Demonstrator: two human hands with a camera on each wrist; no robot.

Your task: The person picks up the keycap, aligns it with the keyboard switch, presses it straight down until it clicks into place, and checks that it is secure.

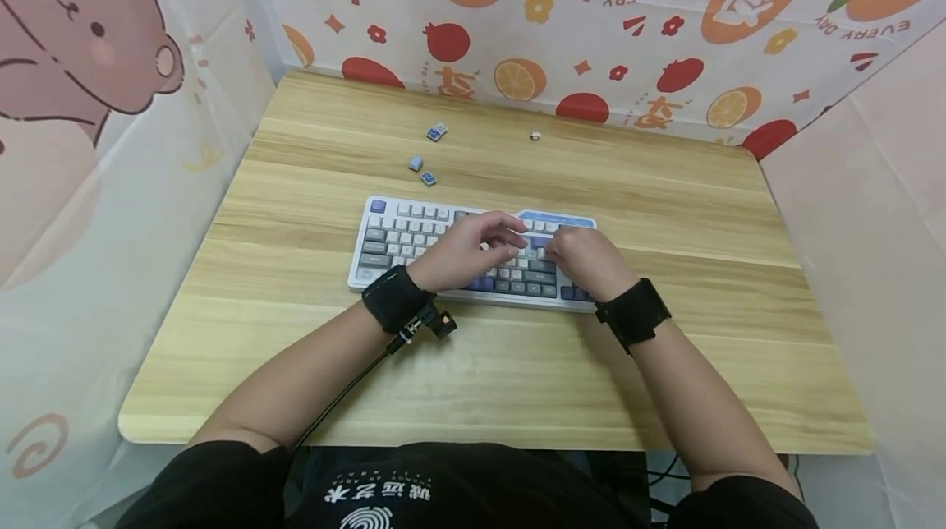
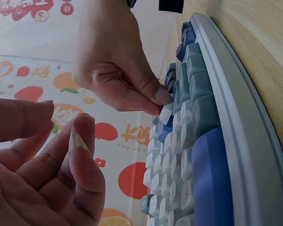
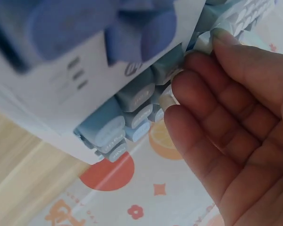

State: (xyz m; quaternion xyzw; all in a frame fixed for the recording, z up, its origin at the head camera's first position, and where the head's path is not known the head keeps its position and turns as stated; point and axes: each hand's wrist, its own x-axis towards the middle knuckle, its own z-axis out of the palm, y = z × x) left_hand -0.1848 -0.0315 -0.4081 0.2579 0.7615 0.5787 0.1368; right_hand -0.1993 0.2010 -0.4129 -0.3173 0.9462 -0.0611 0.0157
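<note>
Head view | keyboard [image 1: 512,276] on table [image 1: 517,397], below both hands | right hand [image 1: 591,261] pinches white key [image 2: 166,114] toward keyboard's right side | left hand [image 1: 467,250] loosely bent above keys | small blue pieces [image 1: 415,163] beyond keyboard

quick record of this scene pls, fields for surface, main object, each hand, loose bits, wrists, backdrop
surface: wooden table
main object: keyboard, lying on the table
left hand: left hand above the keyboard, fingers loosely bent, no held object visible
right hand: right hand pinching a white key at the keyboard; whether fully seated, cannot tell
loose bits: small pieces beyond the keyboard, mostly blue, one pale
wrists: black band on each
backdrop: fruit-print cloth
</note>
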